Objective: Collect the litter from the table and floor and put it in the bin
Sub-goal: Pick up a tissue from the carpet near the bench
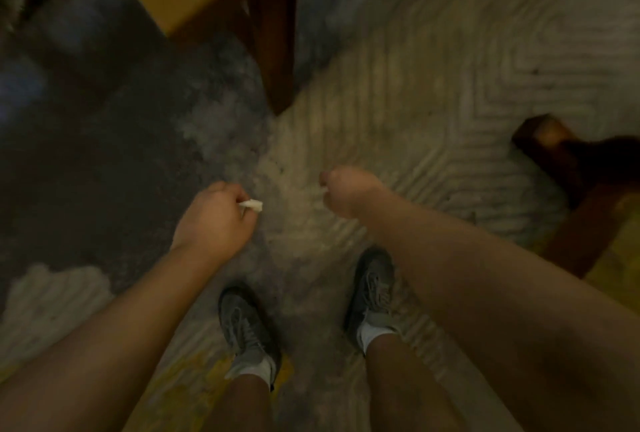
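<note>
Left hand [214,220] grip clamped on small white crumpled paper scrap [252,205], most poking out, could slip onto patterned grey rug [433,102]. Right hand [346,194] fisted; contents hidden. Bin unseen.

Grey laced trainers [247,331], white socks [265,370]

floor: patterned rug [433,92] | wooden table leg [277,50] | light: dim
</note>
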### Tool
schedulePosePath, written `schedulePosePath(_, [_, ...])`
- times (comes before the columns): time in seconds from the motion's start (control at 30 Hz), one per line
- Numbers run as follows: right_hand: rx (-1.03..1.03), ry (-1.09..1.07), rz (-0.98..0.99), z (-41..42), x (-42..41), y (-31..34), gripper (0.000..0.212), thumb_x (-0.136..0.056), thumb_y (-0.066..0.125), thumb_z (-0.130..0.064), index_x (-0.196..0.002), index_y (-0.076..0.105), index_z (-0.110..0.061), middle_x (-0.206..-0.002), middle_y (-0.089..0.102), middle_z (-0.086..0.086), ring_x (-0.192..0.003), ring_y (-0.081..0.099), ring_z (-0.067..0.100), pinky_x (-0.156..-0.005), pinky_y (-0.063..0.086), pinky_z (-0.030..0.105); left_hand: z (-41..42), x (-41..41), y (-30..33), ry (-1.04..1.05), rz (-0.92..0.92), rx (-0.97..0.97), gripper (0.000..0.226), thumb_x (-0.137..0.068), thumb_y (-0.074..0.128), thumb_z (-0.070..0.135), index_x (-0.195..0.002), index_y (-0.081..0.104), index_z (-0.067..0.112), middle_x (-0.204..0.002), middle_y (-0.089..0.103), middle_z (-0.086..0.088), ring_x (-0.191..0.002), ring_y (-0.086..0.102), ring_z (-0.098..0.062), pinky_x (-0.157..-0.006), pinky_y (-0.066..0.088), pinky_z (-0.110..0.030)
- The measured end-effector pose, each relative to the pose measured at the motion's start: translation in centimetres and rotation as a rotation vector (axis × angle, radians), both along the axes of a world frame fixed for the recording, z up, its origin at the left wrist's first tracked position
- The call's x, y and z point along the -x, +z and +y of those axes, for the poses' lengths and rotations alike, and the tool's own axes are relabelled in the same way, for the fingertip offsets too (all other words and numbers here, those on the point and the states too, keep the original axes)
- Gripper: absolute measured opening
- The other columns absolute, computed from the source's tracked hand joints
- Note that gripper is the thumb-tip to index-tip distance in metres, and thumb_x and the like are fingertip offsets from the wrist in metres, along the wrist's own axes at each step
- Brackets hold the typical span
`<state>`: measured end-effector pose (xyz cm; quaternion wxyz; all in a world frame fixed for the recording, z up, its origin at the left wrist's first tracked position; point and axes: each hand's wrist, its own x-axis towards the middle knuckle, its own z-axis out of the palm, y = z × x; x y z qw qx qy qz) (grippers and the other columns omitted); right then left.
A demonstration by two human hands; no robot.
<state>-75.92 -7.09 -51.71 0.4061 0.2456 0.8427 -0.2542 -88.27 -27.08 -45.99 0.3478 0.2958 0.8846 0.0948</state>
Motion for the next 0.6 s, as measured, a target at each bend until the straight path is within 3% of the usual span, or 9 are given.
schedulePosePath(0.13, [-0.055, -0.053, 0.124, 1.4, 0.5, 13.4, 0.033, -0.094, 0.053, -0.026, -0.122, 0.063, -0.011, -0.122, 0.064, 0.018, -0.113, 0.061, 0.037, -0.088, 0.050, 0.039, 2.8, 1.0, 11.8, -0.017, -0.025, -0.049, 0.011, -0.086, 0.067, 0.031, -0.089, 0.071, 0.021, -0.096, 0.067, -0.006, -0.090, 0.065, -0.030, -0.068, 0.043, -0.033])
schedulePosePath(0.37, [-0.250, -0.206, 0.208, 2.4, -1.4, 39.0, 0.039, -0.093, 0.052, -0.038, -0.123, 0.061, -0.014, -0.121, 0.064, 0.014, -0.113, 0.060, 0.035, -0.090, 0.050, 0.040, 5.9, 2.9, 34.5, -0.109, 0.006, -0.229, 0.016, -0.087, 0.063, 0.040, -0.080, 0.061, 0.026, -0.080, 0.063, 0.005, -0.072, 0.060, -0.012, -0.061, 0.049, -0.036])
schedulePosePath(0.6, [-0.409, -0.442, 0.312, 2.6, -4.5, 54.7, 0.034, -0.093, 0.052, -0.043, -0.115, 0.065, -0.020, -0.117, 0.066, 0.005, -0.109, 0.061, 0.027, -0.089, 0.051, 0.039, 9.3, 4.0, 46.7, -0.252, 0.018, -0.308, 0.018, -0.083, 0.068, 0.048, -0.072, 0.060, 0.035, -0.069, 0.065, 0.010, -0.061, 0.059, -0.002, -0.051, 0.040, -0.022])
